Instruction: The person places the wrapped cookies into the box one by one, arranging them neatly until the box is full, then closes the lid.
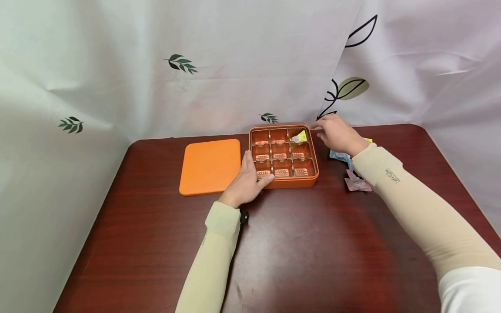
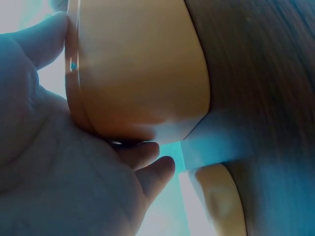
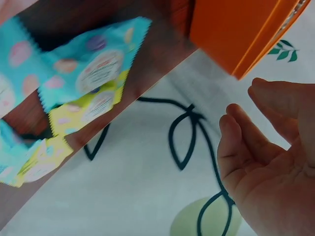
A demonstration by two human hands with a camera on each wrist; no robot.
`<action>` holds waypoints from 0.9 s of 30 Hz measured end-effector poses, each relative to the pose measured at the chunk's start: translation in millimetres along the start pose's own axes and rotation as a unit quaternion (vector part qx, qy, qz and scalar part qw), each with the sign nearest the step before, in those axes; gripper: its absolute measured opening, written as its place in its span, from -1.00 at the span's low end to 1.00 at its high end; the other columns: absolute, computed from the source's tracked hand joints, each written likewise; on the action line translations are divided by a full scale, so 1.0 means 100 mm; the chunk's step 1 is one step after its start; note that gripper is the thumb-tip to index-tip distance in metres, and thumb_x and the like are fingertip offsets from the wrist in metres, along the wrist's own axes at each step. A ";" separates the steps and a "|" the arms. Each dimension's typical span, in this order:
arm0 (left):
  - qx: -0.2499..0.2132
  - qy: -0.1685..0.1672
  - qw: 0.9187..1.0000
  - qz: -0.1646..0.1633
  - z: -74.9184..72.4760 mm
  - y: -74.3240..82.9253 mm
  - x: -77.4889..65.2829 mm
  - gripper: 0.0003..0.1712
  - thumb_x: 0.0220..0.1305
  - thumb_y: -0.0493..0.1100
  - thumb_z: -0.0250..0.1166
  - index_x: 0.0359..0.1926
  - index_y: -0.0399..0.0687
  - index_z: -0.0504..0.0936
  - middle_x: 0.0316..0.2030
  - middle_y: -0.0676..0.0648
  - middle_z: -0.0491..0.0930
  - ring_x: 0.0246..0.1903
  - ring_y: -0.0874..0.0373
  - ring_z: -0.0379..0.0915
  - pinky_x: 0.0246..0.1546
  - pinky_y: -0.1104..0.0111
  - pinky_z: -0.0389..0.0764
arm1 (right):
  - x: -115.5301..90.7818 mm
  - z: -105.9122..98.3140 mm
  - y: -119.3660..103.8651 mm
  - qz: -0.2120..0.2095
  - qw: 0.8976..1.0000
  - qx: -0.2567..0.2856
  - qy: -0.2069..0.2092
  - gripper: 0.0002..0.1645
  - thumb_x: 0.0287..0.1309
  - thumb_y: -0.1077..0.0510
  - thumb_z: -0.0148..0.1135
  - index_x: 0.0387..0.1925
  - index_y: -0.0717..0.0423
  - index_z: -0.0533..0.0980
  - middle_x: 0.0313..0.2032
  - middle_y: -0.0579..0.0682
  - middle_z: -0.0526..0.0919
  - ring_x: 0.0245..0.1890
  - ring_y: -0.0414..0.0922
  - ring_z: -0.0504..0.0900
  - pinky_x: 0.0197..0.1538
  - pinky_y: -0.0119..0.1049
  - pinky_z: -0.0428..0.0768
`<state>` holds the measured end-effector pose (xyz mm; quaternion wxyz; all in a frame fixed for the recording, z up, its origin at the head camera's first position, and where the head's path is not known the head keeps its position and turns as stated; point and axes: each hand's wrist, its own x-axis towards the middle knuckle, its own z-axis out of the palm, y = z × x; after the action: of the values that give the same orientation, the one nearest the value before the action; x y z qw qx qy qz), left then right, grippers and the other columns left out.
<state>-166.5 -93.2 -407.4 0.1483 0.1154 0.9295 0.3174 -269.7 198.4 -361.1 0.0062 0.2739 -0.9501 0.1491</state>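
An orange box (image 1: 289, 183) stands near the back of the table, its bronze-coloured insert divided into several compartments. In the back right compartment lies a yellow wrapped packet (image 1: 299, 137). My left hand (image 1: 247, 180) holds the box's front left corner, thumb at the front rim and fingers along the left side; the left wrist view shows the box wall (image 2: 142, 64) close up. Beside the back right corner is my right hand (image 1: 337, 132), its fingers loosely bent with nothing between them. In the right wrist view that hand (image 3: 275, 142) is just apart from the box (image 3: 231, 34).
Left of the box lies a flat orange lid (image 1: 211, 167). Blue packets (image 3: 93, 64) and yellow packets (image 3: 91, 110) lie to the right, partly hidden by the right wrist in the head view. Pink packets (image 1: 357, 182) are nearer the front. A patterned curtain (image 1: 235, 65) hangs behind the table.
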 end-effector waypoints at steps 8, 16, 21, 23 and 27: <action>0.002 0.008 1.000 0.002 -0.01 0.01 0.01 0.18 0.48 0.28 0.08 0.54 -0.30 -0.51 0.56 -0.27 -0.54 0.53 0.06 -0.64 0.50 0.17 -0.16 | -0.09 -0.04 0.13 0.006 1.000 -0.004 -0.009 -0.63 0.29 0.43 0.13 0.11 0.44 0.55 0.08 0.42 0.57 0.15 0.34 0.47 0.27 0.19 0.34; 0.022 0.022 0.999 0.009 0.00 0.05 0.02 0.20 0.45 0.30 0.10 0.54 -0.34 -0.46 0.56 -0.28 -0.54 0.53 0.06 -0.68 0.50 0.18 -0.15 | -0.19 -0.06 0.30 0.010 1.000 -0.009 -0.009 -0.60 0.21 0.46 0.13 0.09 0.49 0.53 0.04 0.44 0.57 0.12 0.35 0.48 0.23 0.21 0.37; 0.039 0.033 0.999 0.016 0.01 0.08 0.03 0.19 0.45 0.30 0.11 0.54 -0.39 -0.38 0.56 -0.31 -0.51 0.53 0.03 -0.66 0.50 0.18 -0.14 | -0.25 -0.05 0.41 0.020 1.000 -0.017 -0.015 -0.62 0.16 0.46 0.13 0.04 0.50 0.53 -0.03 0.45 0.59 0.06 0.36 0.51 0.18 0.22 0.41; 0.041 0.037 0.998 0.014 0.01 0.10 0.03 0.18 0.44 0.29 0.12 0.54 -0.39 -0.37 0.56 -0.31 -0.51 0.53 0.02 -0.66 0.50 0.17 -0.13 | -0.27 -0.04 0.44 0.027 0.999 -0.023 -0.026 -0.61 0.17 0.44 0.15 0.05 0.51 0.52 -0.03 0.45 0.59 0.05 0.37 0.51 0.15 0.23 0.43; 0.051 0.048 0.997 0.010 0.02 0.12 0.04 0.21 0.42 0.32 0.13 0.55 -0.36 -0.36 0.56 -0.30 -0.51 0.54 -0.01 -0.61 0.49 0.14 -0.07 | -0.31 -0.04 0.48 0.048 0.997 -0.029 -0.058 -0.57 0.20 0.38 0.19 0.10 0.53 0.49 0.02 0.47 0.57 0.10 0.40 0.49 0.16 0.25 0.43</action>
<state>-167.8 -81.5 -402.5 0.0942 0.1169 0.9494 0.2758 -268.8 254.4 -373.7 -0.0482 0.2362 -0.9647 0.1057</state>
